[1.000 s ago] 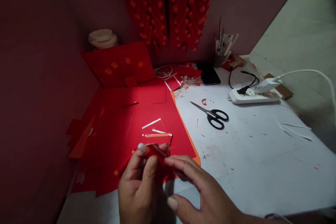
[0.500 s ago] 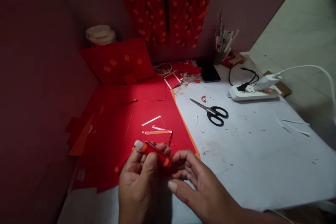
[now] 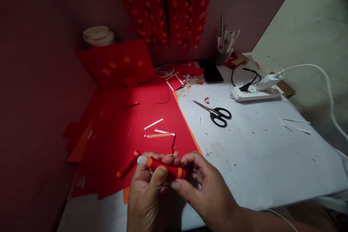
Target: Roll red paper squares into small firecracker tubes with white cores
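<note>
A red paper tube (image 3: pixel 165 168) with an orange band near each end lies across my left hand (image 3: pixel 148 185), gripped between thumb and fingers. A whitish rounded end of something (image 3: pixel 141 160) sticks out of its left side; I cannot make out what it belongs to. My right hand (image 3: pixel 206 185) has its thumb and bent fingers around the tube's right end. To the left of my hands, a second red paper tube (image 3: pixel 126 166) with orange ends rests on the red paper sheets (image 3: pixel 114 127).
Black-handled scissors (image 3: pixel 214 113) lie on the white tabletop (image 3: pixel 258 163). Beyond them are a phone (image 3: pixel 212 72), a pen cup (image 3: pixel 223 58) and a white power strip (image 3: pixel 255 95) with cables. Red tube bundles (image 3: pixel 187 7) hang at the back wall. Paper strips and scraps are scattered about.
My right hand has closed in on the tube's right end, its thumb now against it. The tube lies more level and has shifted slightly right. The view has shifted a little.
</note>
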Demonstrator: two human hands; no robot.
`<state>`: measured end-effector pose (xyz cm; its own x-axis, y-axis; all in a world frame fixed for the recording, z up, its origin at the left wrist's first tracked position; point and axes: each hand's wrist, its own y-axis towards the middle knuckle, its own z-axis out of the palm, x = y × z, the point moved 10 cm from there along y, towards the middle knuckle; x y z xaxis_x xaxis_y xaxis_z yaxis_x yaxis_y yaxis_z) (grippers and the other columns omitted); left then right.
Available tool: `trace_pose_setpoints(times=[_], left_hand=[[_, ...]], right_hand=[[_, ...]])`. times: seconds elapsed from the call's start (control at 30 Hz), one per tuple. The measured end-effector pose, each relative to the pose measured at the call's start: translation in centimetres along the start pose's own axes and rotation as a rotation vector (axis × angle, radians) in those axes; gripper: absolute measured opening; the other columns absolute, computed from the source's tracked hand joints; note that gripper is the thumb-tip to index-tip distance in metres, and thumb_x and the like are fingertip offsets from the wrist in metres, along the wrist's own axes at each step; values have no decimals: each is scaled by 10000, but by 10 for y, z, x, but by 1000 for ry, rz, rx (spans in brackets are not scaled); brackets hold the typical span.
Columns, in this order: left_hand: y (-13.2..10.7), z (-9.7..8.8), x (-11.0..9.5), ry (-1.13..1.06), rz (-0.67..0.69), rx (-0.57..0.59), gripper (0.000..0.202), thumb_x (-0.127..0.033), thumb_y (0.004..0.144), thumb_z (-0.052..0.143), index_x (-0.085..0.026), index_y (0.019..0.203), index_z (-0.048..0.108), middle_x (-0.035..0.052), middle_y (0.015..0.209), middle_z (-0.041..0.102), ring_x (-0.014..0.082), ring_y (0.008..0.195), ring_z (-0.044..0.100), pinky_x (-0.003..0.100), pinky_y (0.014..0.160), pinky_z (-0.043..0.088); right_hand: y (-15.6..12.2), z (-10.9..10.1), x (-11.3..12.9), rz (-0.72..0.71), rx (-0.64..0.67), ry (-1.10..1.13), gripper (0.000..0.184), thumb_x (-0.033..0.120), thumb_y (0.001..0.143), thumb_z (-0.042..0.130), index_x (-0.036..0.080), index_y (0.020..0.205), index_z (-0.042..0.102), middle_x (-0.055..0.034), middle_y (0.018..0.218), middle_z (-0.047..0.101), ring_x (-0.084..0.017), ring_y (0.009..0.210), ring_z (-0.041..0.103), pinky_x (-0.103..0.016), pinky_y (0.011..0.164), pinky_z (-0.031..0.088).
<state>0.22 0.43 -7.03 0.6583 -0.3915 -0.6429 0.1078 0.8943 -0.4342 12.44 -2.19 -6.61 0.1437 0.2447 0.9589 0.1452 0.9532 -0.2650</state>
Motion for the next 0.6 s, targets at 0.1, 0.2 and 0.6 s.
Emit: trace_pose_setpoints(times=[0.1, 0.2, 0.6], left_hand=[[-2, 3, -1, 9, 6, 23, 203, -204, 711, 859, -212, 846, 708, -10, 834, 730, 158, 859, 716, 248, 806, 590], [-4, 8, -4, 9, 29, 18, 224, -229, 683, 879, -231, 816, 700, -24, 791, 713, 164, 866, 708, 273, 849, 575], [-4, 13, 2, 112, -31, 45, 258, -225, 646, 903, -208, 837, 730, 45, 818, 761, 183, 799, 719, 251, 746, 580]], right_hand=[[-2, 2, -2, 16, 17, 81, 251, 310, 730, 797, 233, 906, 636, -54, 954, 758, -235, 888, 736, -337, 756, 609], [-4, 3, -3, 24, 33, 164, 260, 295, 717, 806, 234, 920, 655, -62, 988, 766, -234, 895, 740, -314, 727, 611], [-6, 0, 0, 50, 112, 317, 142, 319, 851, 714, 244, 925, 619, -23, 976, 731, -158, 887, 703, -275, 802, 554]])
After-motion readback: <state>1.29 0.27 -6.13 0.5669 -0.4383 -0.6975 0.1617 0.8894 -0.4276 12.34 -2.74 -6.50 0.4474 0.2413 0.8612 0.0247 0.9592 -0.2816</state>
